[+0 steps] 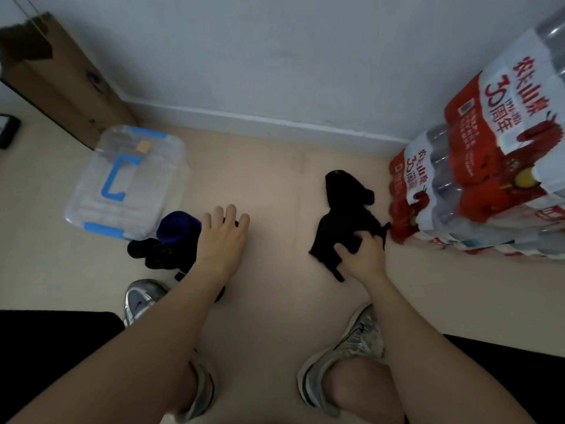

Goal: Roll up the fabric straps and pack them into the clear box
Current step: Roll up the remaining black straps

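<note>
The black strap [345, 221] lies in a loose, crumpled heap on the floor [275, 185], right of the middle of the frame. Here is what could go wrong. The strap is floppy, so if it is lifted by one end the rest may twist or drag. Then the roll would come out lumpy and might fall open. Its right tip is just beside the water bottle packs [489, 179] and could catch there.

The right hand [363, 255] grips the lower end of the strap. Its fingers [368, 238] curl down into the cloth and the thumb pinches from the left. Most of the strap reaches up and away from them.

Left of the middle, the left hand [223, 237] is flat, with fingers [229, 214] stretched out and spread. It holds nothing. A dark bit shows under it, but I cannot tell if the hand presses on it.

Just left of that hand sit a blue roll [177, 226] and a small black pile [153, 252]. The clear box [122, 182] is in the upper left, touching the blue roll. Its lid looks closed, so nothing can go in until it is opened, and rolls may loosen while they wait.
</note>
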### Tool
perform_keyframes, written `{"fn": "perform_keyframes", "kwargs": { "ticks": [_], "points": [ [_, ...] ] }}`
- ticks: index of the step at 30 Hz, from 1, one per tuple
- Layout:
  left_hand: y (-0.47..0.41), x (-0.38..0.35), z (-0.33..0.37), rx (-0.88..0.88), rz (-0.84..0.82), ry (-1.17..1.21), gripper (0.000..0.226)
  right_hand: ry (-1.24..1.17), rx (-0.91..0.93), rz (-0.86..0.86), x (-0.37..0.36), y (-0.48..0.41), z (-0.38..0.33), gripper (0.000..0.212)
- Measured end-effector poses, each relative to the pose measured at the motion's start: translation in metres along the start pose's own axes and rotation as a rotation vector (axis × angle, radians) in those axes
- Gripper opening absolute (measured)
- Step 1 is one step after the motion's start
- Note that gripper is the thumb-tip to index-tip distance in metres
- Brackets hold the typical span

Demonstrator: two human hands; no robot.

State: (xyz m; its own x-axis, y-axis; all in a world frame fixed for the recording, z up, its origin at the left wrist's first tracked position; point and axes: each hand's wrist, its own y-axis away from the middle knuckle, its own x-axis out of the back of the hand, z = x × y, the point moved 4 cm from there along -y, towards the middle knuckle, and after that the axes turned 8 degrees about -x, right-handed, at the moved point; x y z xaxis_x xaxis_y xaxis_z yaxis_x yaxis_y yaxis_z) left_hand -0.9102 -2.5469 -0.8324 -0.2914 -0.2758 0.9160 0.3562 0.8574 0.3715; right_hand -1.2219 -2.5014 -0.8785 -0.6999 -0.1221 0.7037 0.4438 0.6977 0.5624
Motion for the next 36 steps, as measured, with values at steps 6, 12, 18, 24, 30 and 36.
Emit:
{"fn": "perform_keyframes", "kwargs": {
  "ticks": [6,12,18,24,30,36],
  "points": [
    [0.008,0.031,0.041,-0.174,0.176,0.318,0.032,0.093,0.092,-0.121,-0.013,0.013,-0.012,0.028],
    [0.024,0.035,0.070,-0.077,-0.266,0.956,0.056,-0.129,0.070,-0.378,-0.016,0.056,-0.045,0.030],
    [0.059,0.041,0.088,0.109,-0.301,1.532,0.081,-0.132,0.021,-0.590,0.007,0.099,-0.056,0.021],
    [0.094,0.044,0.103,0.115,-0.086,1.694,0.053,0.019,-0.013,-0.749,0.036,0.137,-0.052,0.014],
    [0.105,0.049,0.074,0.276,0.017,1.642,0.010,0.174,0.187,-0.449,0.053,0.137,-0.035,0.022],
    [0.117,0.048,0.048,0.234,-0.075,1.513,0.041,-0.275,0.030,-0.137,0.050,0.128,0.008,0.072]
  ]
}}
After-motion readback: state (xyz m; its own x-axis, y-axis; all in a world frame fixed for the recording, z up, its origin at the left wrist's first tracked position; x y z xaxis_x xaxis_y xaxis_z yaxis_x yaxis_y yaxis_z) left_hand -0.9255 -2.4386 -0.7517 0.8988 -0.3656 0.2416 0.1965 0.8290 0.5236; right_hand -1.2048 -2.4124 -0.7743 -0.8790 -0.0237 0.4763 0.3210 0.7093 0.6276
